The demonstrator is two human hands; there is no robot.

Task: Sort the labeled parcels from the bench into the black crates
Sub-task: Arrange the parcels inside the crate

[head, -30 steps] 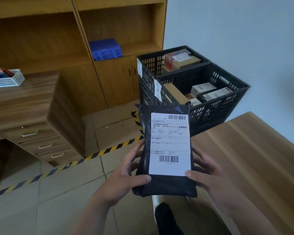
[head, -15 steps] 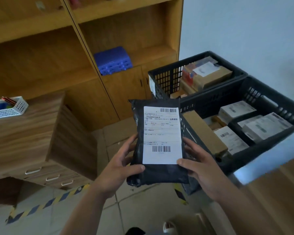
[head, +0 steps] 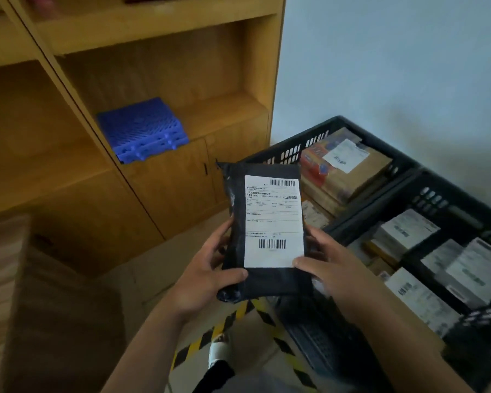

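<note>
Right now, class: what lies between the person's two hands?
In the head view, a black mailer parcel with a white shipping label lies between them, gripped at its lower edges by the left hand and right hand.

Two hands [head: 207, 275] [head: 330, 268], one black parcel [head: 262, 231], two crates [head: 332, 129] [head: 437, 191], one blue tray [head: 142, 129], one shoe [head: 219, 350].

The frame is dim overall, with soft, even light and no hard glare. The pale wall [head: 394, 58] at upper right is the brightest area. Shadow pools in the lower left and under the wooden shelves [head: 159, 32]. Motion blur smears the lower left edge, and wide-angle distortion bends straight lines near the borders. The white label [head: 272, 219] at center stays fairly sharp.
</note>
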